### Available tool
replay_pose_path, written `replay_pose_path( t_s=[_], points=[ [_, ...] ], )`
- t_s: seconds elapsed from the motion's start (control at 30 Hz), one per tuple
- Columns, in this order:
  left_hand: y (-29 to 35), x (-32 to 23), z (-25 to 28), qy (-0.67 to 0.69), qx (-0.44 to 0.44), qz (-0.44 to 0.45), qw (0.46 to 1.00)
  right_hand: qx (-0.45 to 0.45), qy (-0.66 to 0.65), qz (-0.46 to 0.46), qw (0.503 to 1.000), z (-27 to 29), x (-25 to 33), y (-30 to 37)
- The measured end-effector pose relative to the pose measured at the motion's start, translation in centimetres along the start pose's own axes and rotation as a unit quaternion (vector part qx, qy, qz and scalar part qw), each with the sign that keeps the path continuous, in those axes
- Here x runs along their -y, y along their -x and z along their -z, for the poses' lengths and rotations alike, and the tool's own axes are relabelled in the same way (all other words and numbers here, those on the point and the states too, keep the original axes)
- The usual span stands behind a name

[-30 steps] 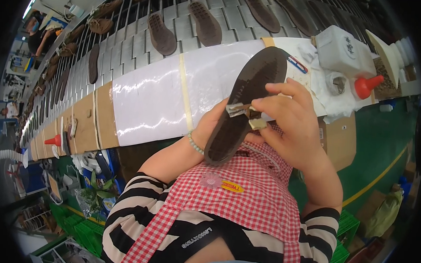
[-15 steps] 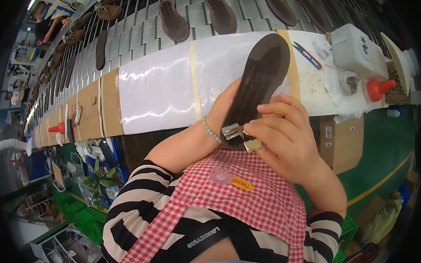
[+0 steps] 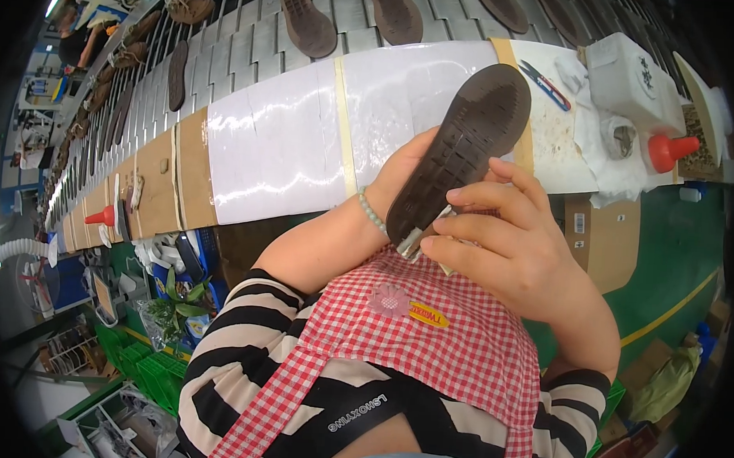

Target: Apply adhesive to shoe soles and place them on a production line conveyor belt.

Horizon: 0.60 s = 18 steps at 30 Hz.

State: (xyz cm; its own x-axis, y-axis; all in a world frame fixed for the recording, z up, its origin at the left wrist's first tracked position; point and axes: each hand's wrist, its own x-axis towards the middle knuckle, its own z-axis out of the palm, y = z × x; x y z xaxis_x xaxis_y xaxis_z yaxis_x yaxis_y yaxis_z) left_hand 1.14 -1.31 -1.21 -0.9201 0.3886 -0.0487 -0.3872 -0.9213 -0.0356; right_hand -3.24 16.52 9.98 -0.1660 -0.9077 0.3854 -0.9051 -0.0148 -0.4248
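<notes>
A dark brown shoe sole point(image 3: 471, 131) is held tilted in front of my chest, its recessed grid side facing up. My left hand point(image 3: 401, 171) grips it from the left edge, with most of the fingers hidden behind it. Over the sole's lower end, my right hand point(image 3: 518, 236) has its fingers bent and pinched around something small, mostly hidden. A whitish, shiny piece point(image 3: 410, 244) shows at that lower end, beside my right fingertips. Whether this piece is stuck to the sole or held in the fingers, I cannot tell.
Beyond the white-covered table edge point(image 3: 276, 164) runs a slatted metal conveyor point(image 3: 264, 48) carrying several brown soles point(image 3: 308, 23). At the right are blue-handled thread snips point(image 3: 547, 85), a white plastic container point(image 3: 631, 85) and a red nozzle cap point(image 3: 672, 152). Another red nozzle point(image 3: 101, 216) lies left.
The sole has shifted slightly right and turned a little. My right fingers have moved slightly down over its lower end, and the whitish piece there now sits at a different angle.
</notes>
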Motion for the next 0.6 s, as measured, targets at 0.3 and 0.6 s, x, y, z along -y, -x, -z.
replay_pose_path(
  t_s=[0.3,0.6],
  points=[
    [0.3,0.3,-2.3,0.037,-0.002,0.029,0.999,0.03,0.071,-0.021,0.997,2.7,0.6,0.1],
    [-0.5,-0.2,-3.7,-0.02,-0.04,-0.088,0.995,-0.111,-0.097,-0.202,0.968,-0.3,0.8,2.7]
  ],
)
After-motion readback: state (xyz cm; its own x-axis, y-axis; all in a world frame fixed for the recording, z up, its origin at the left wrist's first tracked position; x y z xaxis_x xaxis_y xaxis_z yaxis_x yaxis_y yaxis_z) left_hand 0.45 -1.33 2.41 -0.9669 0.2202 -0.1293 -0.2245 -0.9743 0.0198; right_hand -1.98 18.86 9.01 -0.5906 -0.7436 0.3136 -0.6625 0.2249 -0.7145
